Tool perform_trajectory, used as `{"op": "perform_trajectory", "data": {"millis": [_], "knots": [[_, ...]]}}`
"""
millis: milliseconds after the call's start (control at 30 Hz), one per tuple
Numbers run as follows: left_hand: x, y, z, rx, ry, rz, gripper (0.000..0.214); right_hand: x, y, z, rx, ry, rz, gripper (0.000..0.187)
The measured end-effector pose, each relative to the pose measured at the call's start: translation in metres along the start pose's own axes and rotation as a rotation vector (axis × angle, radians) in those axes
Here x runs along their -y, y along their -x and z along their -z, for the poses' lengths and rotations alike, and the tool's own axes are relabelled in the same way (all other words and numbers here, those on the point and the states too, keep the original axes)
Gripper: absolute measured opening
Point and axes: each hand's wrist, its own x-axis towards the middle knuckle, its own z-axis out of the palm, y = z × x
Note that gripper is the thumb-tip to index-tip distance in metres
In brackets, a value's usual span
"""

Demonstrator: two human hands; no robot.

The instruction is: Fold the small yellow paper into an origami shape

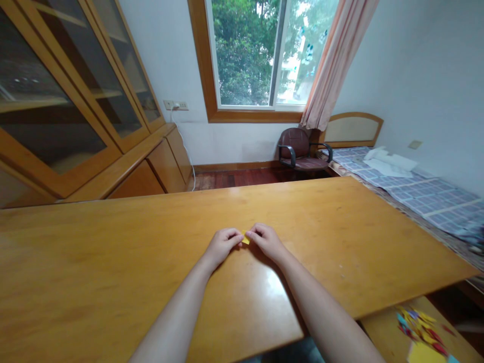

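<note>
A small piece of yellow paper [245, 240] is pinched between my two hands, just above or on the wooden table [124, 262]. My left hand [224, 245] closes thumb and fingers on the paper's left side. From the right, my right hand [266, 239] grips its other edge, thumb toward me. Most of the paper is covered by the fingers, so its folds cannot be made out.
On a lower surface at the bottom right lie a pile of small colourful folded papers [419, 325] and a yellow sheet [425, 353]. Beyond the table stand a brown armchair [297, 146], a bed [416, 191] and a glass-door cabinet [102, 186].
</note>
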Motion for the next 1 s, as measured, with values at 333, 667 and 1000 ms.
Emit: {"op": "perform_trajectory", "data": {"millis": [333,667,1000], "knots": [[-0.0027,-0.0012,-0.0018,-0.043,-0.014,0.011,0.026,0.0015,-0.0003,0.0020,-0.020,0.009,0.013,0.024],[-0.0029,-0.0024,-0.0021,-0.089,0.059,0.034,0.028,0.0017,-0.0001,0.0041,-0.052,-0.039,-0.022,0.025],[0.0000,-0.0038,0.0003,-0.133,0.063,0.035,0.028,0.0030,0.0015,0.0053,-0.029,-0.072,-0.024,0.026]]}}
